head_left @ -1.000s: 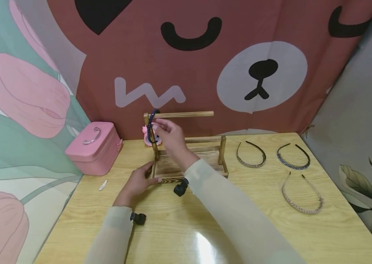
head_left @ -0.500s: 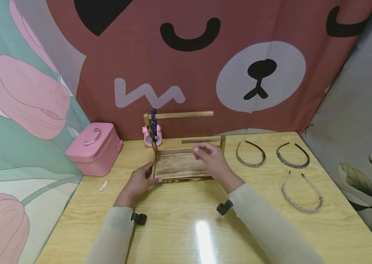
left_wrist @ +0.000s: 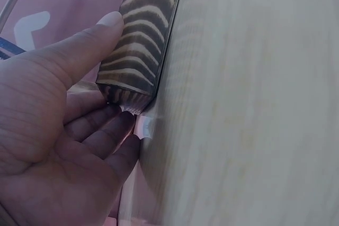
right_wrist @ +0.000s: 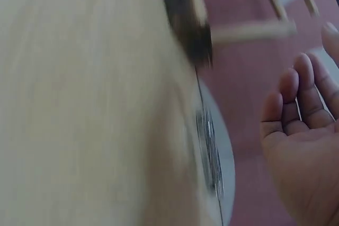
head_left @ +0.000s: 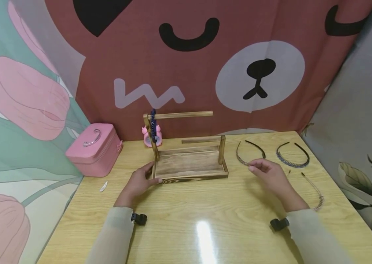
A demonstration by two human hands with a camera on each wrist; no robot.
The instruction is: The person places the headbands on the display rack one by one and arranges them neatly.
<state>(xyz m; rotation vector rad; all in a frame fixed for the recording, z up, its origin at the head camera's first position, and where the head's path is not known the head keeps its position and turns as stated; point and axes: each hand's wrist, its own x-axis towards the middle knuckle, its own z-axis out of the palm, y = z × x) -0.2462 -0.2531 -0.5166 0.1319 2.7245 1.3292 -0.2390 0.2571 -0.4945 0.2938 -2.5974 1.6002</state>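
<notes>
My left hand point(head_left: 138, 182) grips the left front corner of a wooden rack point(head_left: 189, 178). In the left wrist view, the thumb point(left_wrist: 85, 46) lies along the striped front board point(left_wrist: 140, 41) and the fingers bend at its end. A dark blue headband point(head_left: 153, 126) hangs at the left end of the rack's upper bar point(head_left: 186, 114). My right hand point(head_left: 271, 176), holding nothing, is over the table with loosely bent fingertips close to a thin toothed headband point(head_left: 253, 145). Its forearm side partly hides a pale beaded headband point(head_left: 320, 201).
A blue-toothed headband point(head_left: 293, 163) lies at the back right of the table point(head_left: 172, 227). To the left are a pink case point(head_left: 90, 150) and a small white hair clip point(head_left: 103, 186). A pink alarm clock point(head_left: 148, 141) stands behind the rack, before a bear-print curtain point(head_left: 186, 73).
My right hand has let go of the blue headband, leaving it on the upper bar, and has moved right to the headbands on the table. My left hand stays at the rack's corner.
</notes>
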